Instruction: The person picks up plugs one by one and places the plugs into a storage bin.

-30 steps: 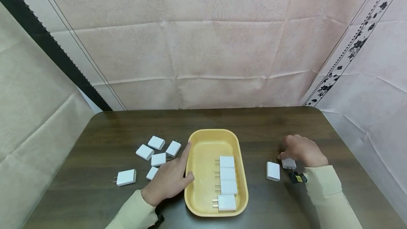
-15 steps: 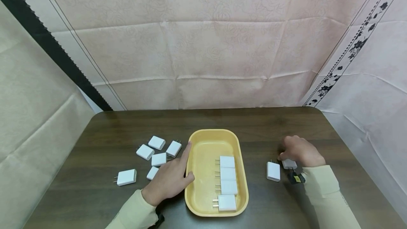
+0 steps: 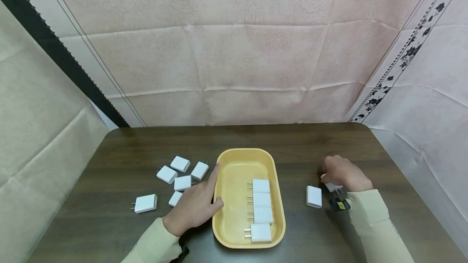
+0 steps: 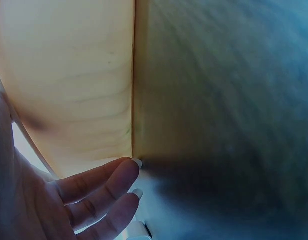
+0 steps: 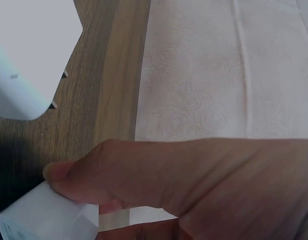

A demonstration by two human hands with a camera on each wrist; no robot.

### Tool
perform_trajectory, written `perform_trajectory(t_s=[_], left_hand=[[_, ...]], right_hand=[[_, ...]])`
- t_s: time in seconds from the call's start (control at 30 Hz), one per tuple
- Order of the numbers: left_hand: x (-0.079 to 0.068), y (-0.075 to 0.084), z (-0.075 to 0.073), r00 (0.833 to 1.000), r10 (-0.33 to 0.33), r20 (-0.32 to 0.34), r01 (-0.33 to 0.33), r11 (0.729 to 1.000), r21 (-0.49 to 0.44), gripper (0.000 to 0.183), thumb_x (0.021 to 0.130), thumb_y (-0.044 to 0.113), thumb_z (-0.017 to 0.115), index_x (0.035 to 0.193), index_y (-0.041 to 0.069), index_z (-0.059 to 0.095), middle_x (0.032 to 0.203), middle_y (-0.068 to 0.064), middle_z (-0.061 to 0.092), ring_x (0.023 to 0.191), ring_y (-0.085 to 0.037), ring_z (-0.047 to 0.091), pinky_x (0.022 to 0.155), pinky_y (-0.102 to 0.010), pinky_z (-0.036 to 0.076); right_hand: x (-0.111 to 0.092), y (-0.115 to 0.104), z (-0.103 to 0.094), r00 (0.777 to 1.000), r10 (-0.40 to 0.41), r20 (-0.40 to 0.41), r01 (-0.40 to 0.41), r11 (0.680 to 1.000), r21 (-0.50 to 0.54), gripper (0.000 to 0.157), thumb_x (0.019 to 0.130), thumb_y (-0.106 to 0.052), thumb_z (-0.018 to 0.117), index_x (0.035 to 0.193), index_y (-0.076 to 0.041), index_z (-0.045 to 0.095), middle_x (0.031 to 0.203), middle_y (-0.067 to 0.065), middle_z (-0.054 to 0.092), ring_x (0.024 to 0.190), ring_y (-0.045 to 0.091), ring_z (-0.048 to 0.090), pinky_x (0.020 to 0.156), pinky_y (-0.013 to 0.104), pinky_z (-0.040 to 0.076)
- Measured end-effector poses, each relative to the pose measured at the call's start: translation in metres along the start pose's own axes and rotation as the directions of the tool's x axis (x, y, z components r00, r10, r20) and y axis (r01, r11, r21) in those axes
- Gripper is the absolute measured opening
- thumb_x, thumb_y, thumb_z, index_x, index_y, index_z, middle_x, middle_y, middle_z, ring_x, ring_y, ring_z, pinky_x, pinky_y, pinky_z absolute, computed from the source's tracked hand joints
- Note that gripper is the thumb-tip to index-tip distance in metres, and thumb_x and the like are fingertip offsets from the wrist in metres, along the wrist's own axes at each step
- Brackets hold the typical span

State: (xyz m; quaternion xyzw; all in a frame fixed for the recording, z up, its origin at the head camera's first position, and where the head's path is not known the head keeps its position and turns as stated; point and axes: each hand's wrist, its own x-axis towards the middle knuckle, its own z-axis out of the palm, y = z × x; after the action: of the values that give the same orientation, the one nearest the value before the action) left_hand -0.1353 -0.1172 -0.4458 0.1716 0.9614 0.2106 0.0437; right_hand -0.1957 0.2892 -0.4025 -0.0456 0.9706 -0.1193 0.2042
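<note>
My right hand (image 3: 345, 173) is on the right of the table and pinches a white wall charger (image 3: 333, 187). Its prongs point down and to the right in the head view. In the right wrist view the thumb presses on a corner of this charger (image 5: 53, 215). Another white charger (image 3: 314, 197) lies just left of that hand, prongs toward the far side. My left hand (image 3: 193, 204) rests at the left rim of a yellow tray (image 3: 231, 224), index finger straight along it and thumb over the inside. Several chargers (image 3: 262, 200) lie in a column in the tray, prongs facing left.
Left of the tray lies a loose group of white chargers (image 3: 182, 183), one partly hidden by the left hand. A single charger (image 3: 145, 204) lies farther left. The dark wooden table (image 3: 292, 141) ends at a pale patterned cloth (image 3: 252, 60) behind it.
The charger in my right hand has turned and tilted, so its prongs now show toward the lower right. The right hand has shifted slightly left. My left hand and the tray have stayed still.
</note>
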Motion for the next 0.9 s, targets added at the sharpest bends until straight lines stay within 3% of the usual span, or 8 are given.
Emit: perform_trajectory(t_s=[0.17,0.4,0.67,0.9], left_hand=[[0.0005,-0.0004,-0.0004,1.0,0.007,-0.008,-0.007,1.0,0.002,0.092,0.086,0.029,0.057,0.164,0.015,0.011,0.07,0.009,0.049,0.062,-0.004,0.048,0.054,-0.025,0.038],[-0.0001,-0.0007,0.0004,1.0,0.012,-0.003,-0.012,1.0,0.005,0.092,0.086,0.029,0.056,0.164,0.014,0.01,0.071,0.01,0.049,0.063,-0.004,0.048,0.055,-0.025,0.038],[-0.0005,-0.001,0.0008,1.0,0.015,-0.008,-0.015,1.0,0.005,0.091,0.086,0.029,0.056,0.164,0.013,0.011,0.071,0.009,0.049,0.062,-0.004,0.047,0.053,-0.024,0.037],[-0.0005,-0.0002,0.0002,1.0,0.012,-0.009,-0.012,1.0,0.002,0.092,0.086,0.031,0.057,0.164,0.014,0.012,0.071,0.01,0.049,0.062,-0.004,0.047,0.053,-0.024,0.037]], right_hand=[[0.0016,0.0009,0.0005,0.999,-0.04,-0.027,0.04,0.999,-0.008,0.015,0.086,-0.004,0.066,0.072,-0.009,0.067,0.064,0.0,0.049,0.058,0.016,0.047,0.053,0.03,0.036],[0.0007,-0.0006,0.0023,0.996,-0.068,-0.049,0.067,0.998,-0.015,0.015,0.086,-0.004,0.061,0.073,-0.01,0.065,0.063,0.0,0.048,0.056,0.015,0.047,0.052,0.03,0.035],[0.0002,-0.0042,0.0015,0.995,-0.075,-0.067,0.072,0.996,-0.046,0.009,0.088,-0.005,0.062,0.088,-0.006,0.071,0.074,0.004,0.061,0.062,0.017,0.053,0.058,0.032,0.042],[0.0004,-0.0072,0.0005,0.988,-0.109,-0.107,0.103,0.993,-0.062,0.013,0.088,-0.006,0.065,0.096,-0.003,0.074,0.082,0.006,0.067,0.065,0.018,0.055,0.061,0.036,0.046]])
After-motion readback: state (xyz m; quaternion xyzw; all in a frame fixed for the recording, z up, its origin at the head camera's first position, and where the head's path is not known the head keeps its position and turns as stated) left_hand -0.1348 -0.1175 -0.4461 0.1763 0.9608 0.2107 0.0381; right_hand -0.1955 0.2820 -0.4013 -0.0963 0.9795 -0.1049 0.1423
